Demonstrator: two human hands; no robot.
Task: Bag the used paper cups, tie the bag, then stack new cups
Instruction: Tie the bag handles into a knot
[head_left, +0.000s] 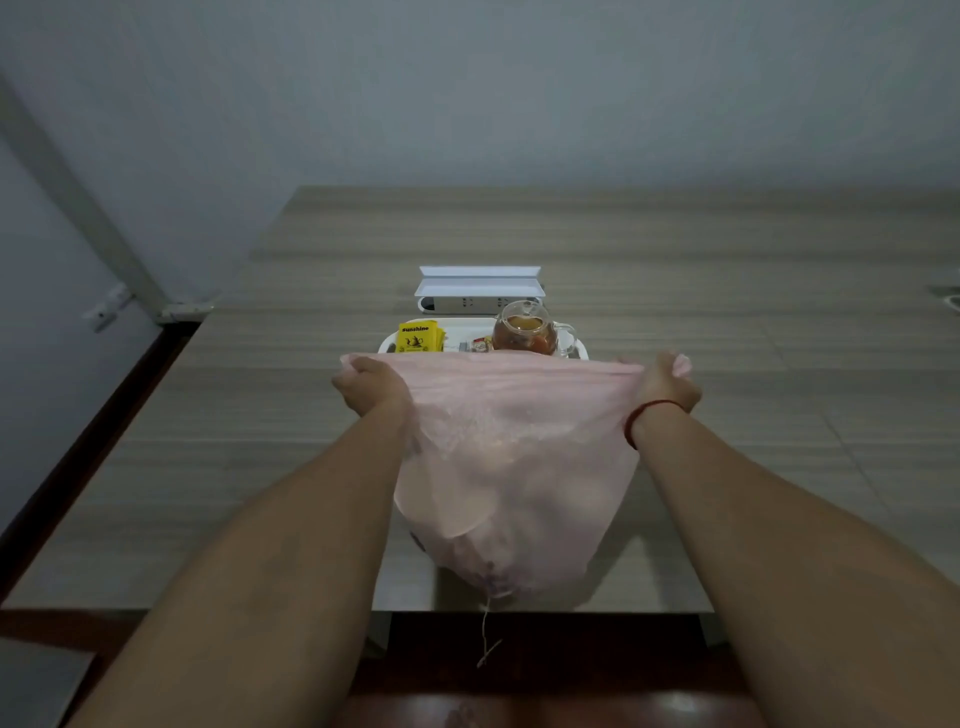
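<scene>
Both hands, left hand (370, 383) and right hand (666, 383), grip the thin pink plastic bag (511, 467) with curled fingers, stretching its mouth taut, likely for tying.

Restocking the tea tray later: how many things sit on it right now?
3: a yellow box at the left of the tray, a small packet in the middle, a glass teapot at the right. The pink bag covers the tray's near part, so more may be hidden.
</scene>
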